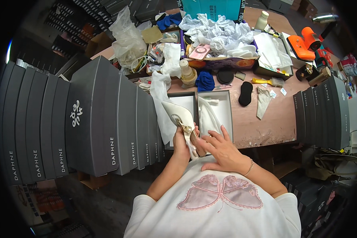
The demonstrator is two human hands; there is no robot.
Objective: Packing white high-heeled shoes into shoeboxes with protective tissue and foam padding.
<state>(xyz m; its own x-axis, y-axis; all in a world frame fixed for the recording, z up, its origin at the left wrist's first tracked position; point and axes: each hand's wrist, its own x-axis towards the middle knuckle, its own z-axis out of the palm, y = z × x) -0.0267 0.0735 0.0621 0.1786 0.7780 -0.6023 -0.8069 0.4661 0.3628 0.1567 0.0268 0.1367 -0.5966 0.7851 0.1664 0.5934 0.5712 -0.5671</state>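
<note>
A white pointed-toe high-heeled shoe [179,112] with a gold ornament is tilted in front of me, its toe pointing to the far left. My left hand [181,143] grips it around the heel end. Beside that end, my right hand [222,152] is open with its fingers spread; whether a fingertip touches the shoe I cannot tell. Beneath and beyond the hands lies an open grey shoe box [231,119] with a white interior. A long white item [207,115] lies inside it, partly hidden by my right hand. White tissue paper [159,93] hangs over the box's left side.
Dark grey shoe boxes stand in rows at the left [93,119] and right [332,115]. Across the table are a carton of crumpled white paper [222,35], a blue cloth [205,81], a yellow brush [267,81], a black oval object [245,94] and an orange device [301,47].
</note>
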